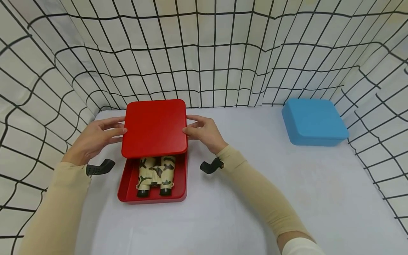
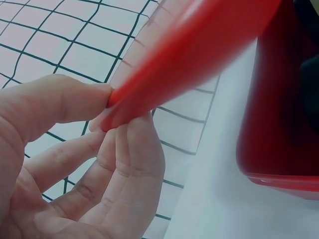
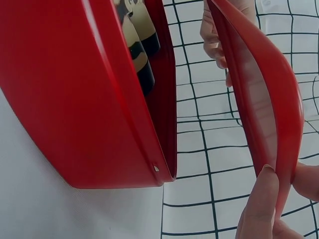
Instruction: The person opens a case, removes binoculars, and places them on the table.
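Note:
A red lid (image 1: 155, 128) is held up at both sides, overlapping the far part of a red box (image 1: 184, 177) in the head view. My left hand (image 1: 98, 136) pinches its left edge, thumb on top and fingers beneath. At the right edge my right hand (image 1: 205, 131) pinches it between thumb and fingers. Inside the box lie camouflage binoculars (image 1: 156, 173), their far end hidden by the lid. The right wrist view shows a gap between the lid (image 3: 284, 94) and the box (image 3: 94, 109).
A closed blue box (image 1: 315, 122) stands at the back right of the white table (image 1: 242, 212). Black wire grid panels (image 1: 204, 56) rise at the back and along both sides. A black wrist mount (image 1: 100, 167) sticks out from the left sleeve.

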A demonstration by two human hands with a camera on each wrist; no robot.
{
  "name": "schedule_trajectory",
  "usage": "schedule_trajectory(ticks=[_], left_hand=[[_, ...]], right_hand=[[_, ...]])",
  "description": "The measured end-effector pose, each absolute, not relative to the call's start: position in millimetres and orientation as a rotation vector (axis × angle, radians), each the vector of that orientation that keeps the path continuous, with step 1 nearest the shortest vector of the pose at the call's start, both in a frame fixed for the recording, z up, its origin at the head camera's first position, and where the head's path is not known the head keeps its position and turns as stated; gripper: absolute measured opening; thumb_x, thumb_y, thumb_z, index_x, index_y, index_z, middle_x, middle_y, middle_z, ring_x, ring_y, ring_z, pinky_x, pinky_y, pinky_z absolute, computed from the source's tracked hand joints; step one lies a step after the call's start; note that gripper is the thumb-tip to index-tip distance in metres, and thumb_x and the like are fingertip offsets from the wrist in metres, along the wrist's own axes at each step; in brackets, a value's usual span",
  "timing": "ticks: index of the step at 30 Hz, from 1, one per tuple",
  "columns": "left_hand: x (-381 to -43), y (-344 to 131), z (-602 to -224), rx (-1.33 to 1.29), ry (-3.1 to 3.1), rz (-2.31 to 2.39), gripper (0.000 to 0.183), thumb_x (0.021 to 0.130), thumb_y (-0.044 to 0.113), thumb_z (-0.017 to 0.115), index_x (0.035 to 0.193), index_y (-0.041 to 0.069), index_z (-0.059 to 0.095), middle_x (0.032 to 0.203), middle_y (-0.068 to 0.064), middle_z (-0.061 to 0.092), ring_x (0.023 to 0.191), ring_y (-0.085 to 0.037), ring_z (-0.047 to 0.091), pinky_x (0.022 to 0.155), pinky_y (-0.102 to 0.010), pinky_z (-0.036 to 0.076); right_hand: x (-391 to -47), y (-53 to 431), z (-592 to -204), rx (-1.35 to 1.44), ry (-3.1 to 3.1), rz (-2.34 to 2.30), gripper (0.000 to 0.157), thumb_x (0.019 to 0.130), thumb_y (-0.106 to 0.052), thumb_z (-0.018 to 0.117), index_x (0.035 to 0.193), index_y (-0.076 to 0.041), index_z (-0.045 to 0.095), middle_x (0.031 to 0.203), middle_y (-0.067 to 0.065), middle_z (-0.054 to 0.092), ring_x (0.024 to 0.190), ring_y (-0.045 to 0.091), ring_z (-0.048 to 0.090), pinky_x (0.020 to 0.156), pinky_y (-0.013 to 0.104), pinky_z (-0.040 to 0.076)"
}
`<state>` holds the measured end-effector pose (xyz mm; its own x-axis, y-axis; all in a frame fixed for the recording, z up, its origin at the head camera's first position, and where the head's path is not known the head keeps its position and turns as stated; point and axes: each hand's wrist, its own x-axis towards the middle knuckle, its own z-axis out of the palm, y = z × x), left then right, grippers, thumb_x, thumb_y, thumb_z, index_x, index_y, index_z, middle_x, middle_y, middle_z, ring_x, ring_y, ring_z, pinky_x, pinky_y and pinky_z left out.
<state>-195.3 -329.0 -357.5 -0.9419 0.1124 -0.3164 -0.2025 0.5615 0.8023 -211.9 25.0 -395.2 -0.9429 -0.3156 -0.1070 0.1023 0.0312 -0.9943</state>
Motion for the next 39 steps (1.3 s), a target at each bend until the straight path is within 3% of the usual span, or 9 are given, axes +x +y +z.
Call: schedule_trajectory(ticks=[17,25,33,39], left_hand=[[-215,-327,-357,-0.072,2.456,1.301,0.072,0.101,0.049,0.060,0.162,0.020,0.035,0.131,0.008,0.053,0.113,-0.004,0.060,0.089,-0.011,0.056],[-221,-330,-360,-0.087,2.458,1.300,0.072,0.102,0.049,0.060,0.163,0.020,0.034,0.130,0.009,0.052,0.113,-0.003,0.059,0.088,-0.012,0.057],[-230,-329,-360,-0.100,2.455,1.278,0.076,0.100,0.054,0.059,0.163,0.022,0.033,0.149,0.002,0.047,0.108,0.006,0.062,0.097,-0.017,0.055],[-234,-328,-360,-0.065,2.473,1.294,0.072,0.102,0.049,0.059,0.162,0.018,0.035,0.138,0.005,0.052,0.107,0.005,0.062,0.099,-0.022,0.056]], right_hand=[[-228,25,-398,-0.210,2.009,-2.008,0.055,0.095,-0.015,0.072,0.148,-0.014,0.056,0.115,0.018,0.074,0.085,0.020,0.078,0.088,0.037,0.064],[-234,22,-397,-0.209,2.007,-1.979,0.057,0.095,-0.018,0.072,0.149,-0.014,0.055,0.117,0.017,0.073,0.088,0.020,0.079,0.090,0.037,0.063],[-242,22,-397,-0.176,1.997,-1.987,0.056,0.095,-0.016,0.072,0.149,-0.013,0.055,0.115,0.017,0.074,0.087,0.019,0.078,0.091,0.039,0.063],[-247,21,-399,-0.152,2.006,-1.977,0.055,0.095,-0.015,0.073,0.147,-0.013,0.057,0.114,0.017,0.074,0.086,0.019,0.078,0.087,0.036,0.064]])
